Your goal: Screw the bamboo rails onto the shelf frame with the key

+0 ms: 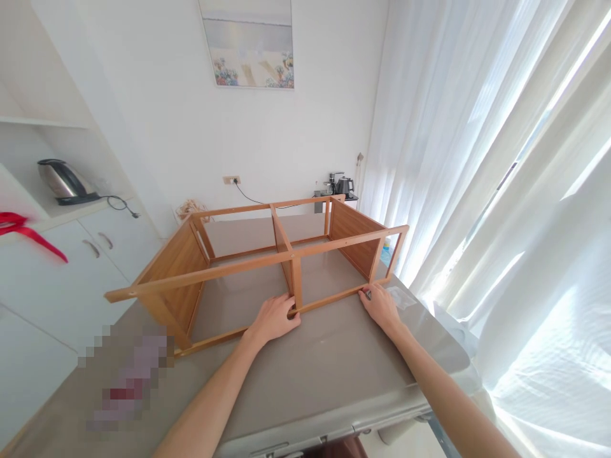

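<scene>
A wooden shelf rack (293, 256) lies on its side on the grey-brown tabletop (329, 356), with slatted shelf panels standing upright between its rails. My left hand (275, 317) is closed around the near lower rail, at the foot of the middle post. Farther right, my right hand (380, 304) has its fingers curled at the same rail, close to the right-end post. Its fingertips are partly hidden, and I cannot tell whether a small part is between them. A crumpled clear plastic bag (401, 298) lies just beyond my right hand.
A pixelated patch (131, 378) covers something on the table's left. An electric kettle (64, 181) stands on the left cabinet, near a red ribbon (35, 236). A coffee maker (337, 182) is at the back wall. White curtains (477, 159) hang along the right.
</scene>
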The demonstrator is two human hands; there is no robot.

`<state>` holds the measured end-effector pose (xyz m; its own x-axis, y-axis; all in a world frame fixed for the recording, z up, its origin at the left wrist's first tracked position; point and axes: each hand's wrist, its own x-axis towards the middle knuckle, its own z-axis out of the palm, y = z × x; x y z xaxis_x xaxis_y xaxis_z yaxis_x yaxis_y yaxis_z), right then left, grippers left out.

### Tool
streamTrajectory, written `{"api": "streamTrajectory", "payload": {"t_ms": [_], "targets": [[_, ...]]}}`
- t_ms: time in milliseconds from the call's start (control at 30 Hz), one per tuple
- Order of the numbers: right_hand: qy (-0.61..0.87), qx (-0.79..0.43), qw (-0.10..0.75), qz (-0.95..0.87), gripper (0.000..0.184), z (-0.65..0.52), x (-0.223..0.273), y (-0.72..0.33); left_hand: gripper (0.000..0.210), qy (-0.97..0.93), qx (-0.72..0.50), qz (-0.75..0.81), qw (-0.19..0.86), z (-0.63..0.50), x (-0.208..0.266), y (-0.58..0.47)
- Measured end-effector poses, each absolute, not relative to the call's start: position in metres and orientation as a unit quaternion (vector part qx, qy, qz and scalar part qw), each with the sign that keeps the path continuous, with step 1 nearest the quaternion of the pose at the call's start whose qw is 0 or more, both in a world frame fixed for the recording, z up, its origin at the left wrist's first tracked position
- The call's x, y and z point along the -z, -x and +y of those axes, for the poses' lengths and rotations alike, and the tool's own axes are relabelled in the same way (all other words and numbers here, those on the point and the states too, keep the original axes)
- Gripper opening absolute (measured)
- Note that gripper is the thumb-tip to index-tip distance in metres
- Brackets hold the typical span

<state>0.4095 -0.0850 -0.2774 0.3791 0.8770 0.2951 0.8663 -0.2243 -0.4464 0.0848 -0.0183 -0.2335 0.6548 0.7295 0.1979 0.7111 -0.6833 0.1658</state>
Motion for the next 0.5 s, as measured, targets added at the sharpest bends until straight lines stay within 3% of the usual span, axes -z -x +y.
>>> {"api": "streamTrajectory", "payload": {"t_ms": [500], "targets": [[0.697,-0.066,0.447,-0.557,0.035,-0.127,0.231,-0.431,0.021,-0.924,-0.141,0.351,0.057,-0.015,0.241,-0.069]]}}
